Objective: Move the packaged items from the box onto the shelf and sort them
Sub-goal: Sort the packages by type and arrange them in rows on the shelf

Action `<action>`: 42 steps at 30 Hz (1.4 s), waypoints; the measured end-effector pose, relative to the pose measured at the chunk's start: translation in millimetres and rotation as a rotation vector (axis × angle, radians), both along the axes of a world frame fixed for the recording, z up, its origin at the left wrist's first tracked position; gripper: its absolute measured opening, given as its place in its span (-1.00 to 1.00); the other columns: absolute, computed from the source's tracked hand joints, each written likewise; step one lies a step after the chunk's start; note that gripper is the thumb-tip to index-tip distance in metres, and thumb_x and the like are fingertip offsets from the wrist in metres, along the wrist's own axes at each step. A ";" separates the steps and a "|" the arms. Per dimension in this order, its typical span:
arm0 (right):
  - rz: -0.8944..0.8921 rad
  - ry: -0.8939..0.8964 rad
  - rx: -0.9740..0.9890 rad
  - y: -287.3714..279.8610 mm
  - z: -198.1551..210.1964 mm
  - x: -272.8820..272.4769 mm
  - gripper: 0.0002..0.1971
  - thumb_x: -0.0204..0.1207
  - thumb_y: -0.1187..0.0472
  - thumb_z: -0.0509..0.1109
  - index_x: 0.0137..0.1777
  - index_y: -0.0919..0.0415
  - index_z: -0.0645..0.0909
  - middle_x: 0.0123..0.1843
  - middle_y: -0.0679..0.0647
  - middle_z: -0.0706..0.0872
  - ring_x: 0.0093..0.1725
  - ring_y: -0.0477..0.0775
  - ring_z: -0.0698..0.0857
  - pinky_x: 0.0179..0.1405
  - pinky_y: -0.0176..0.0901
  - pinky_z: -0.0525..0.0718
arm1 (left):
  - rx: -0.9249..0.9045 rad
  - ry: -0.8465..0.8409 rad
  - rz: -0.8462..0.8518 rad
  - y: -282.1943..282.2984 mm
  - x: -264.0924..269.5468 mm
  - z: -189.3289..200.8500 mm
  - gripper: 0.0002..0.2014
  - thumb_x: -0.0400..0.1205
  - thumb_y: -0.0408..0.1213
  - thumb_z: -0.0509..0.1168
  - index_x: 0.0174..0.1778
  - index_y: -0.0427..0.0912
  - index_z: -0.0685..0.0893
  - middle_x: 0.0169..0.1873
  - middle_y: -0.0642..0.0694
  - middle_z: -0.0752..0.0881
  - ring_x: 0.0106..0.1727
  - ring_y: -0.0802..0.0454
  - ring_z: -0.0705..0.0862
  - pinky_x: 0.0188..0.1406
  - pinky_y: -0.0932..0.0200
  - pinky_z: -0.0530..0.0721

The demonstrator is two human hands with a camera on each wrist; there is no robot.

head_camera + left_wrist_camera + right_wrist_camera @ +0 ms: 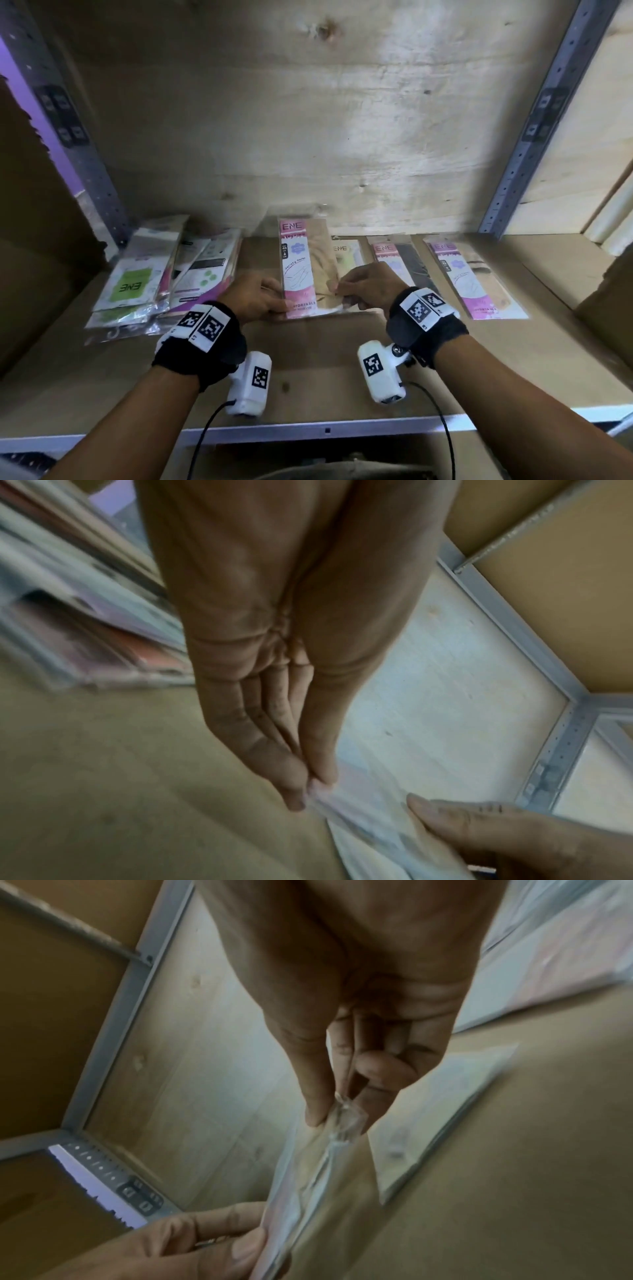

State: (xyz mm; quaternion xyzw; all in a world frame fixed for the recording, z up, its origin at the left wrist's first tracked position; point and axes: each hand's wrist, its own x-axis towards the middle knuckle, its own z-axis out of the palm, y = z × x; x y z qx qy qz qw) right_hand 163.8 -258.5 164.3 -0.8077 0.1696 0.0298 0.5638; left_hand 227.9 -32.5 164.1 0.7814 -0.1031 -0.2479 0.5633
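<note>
A clear pink-labelled packet with a beige item inside (pixel 305 263) is held at the middle of the shelf (pixel 325 359). My left hand (pixel 270 301) pinches its near left corner; in the left wrist view the thumb and fingers (pixel 308 780) close on the plastic edge (pixel 346 804). My right hand (pixel 346 291) pinches the packet's right edge, and in the right wrist view the clear plastic seam (pixel 342 1123) sits between thumb and fingers (pixel 318 1112). Two similar pink packets (pixel 400 263) (pixel 472 277) lie flat to the right.
A loose pile of packets (pixel 161 270), one with a green label, lies at the shelf's left. A pale packet (pixel 349 257) shows behind the held one. Grey metal uprights (pixel 520 154) frame the plywood back. Cardboard boxes stand at far left (pixel 30 240) and right (pixel 606 291).
</note>
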 end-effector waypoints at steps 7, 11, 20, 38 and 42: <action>0.009 0.106 -0.211 36.3 4.4 41.4 -0.69 0.39 0.11 0.65 -0.07 0.39 0.82 -0.15 0.24 0.87 -0.30 0.01 0.73 -0.05 -0.08 0.79 | 0.279 -0.202 0.169 18.2 19.0 -3.2 -0.84 0.35 -0.51 0.62 -0.19 -0.31 0.85 -0.21 -0.24 0.87 -0.24 -0.10 0.85 -0.17 0.15 0.83; 0.004 0.151 -0.312 50.7 0.1 58.6 -0.66 0.33 0.10 0.69 -0.05 0.37 0.82 -0.19 0.18 0.88 -0.25 -0.01 0.82 0.00 -0.13 0.82 | 0.369 -0.251 0.214 26.4 23.0 -3.2 -0.82 0.30 -0.46 0.66 -0.24 -0.23 0.88 -0.23 -0.17 0.87 -0.20 -0.05 0.85 -0.07 0.11 0.83; 0.055 0.245 -0.413 61.0 -4.6 70.9 -0.58 0.23 0.09 0.68 0.04 0.29 0.77 -0.15 0.15 0.84 -0.29 0.05 0.84 -0.52 -0.33 0.67 | 0.469 -0.285 0.171 32.3 19.3 -3.0 -0.76 0.28 -0.46 0.66 -0.14 -0.25 0.90 -0.11 -0.19 0.86 0.00 -0.13 0.81 0.11 0.01 0.79; 0.096 0.264 -0.745 66.4 -1.7 76.6 -0.58 0.22 -0.10 0.68 -0.30 0.25 0.65 -0.35 0.09 0.70 -0.40 0.04 0.73 -0.65 -0.32 0.56 | 0.556 -0.400 0.112 32.2 10.9 4.6 -0.84 0.39 -0.31 0.58 -0.16 -0.28 0.88 -0.18 -0.23 0.85 -0.04 -0.16 0.80 0.04 -0.02 0.79; 0.110 0.195 -0.792 71.2 9.2 72.9 -0.51 0.43 -0.19 0.54 -0.19 0.31 0.65 -0.13 0.18 0.75 -0.13 0.20 0.77 -0.16 -0.05 0.76 | 0.512 -0.534 0.214 34.6 9.1 17.0 -0.90 0.48 -0.30 0.48 -0.18 -0.25 0.84 -0.17 -0.19 0.84 -0.05 -0.16 0.80 0.02 0.04 0.76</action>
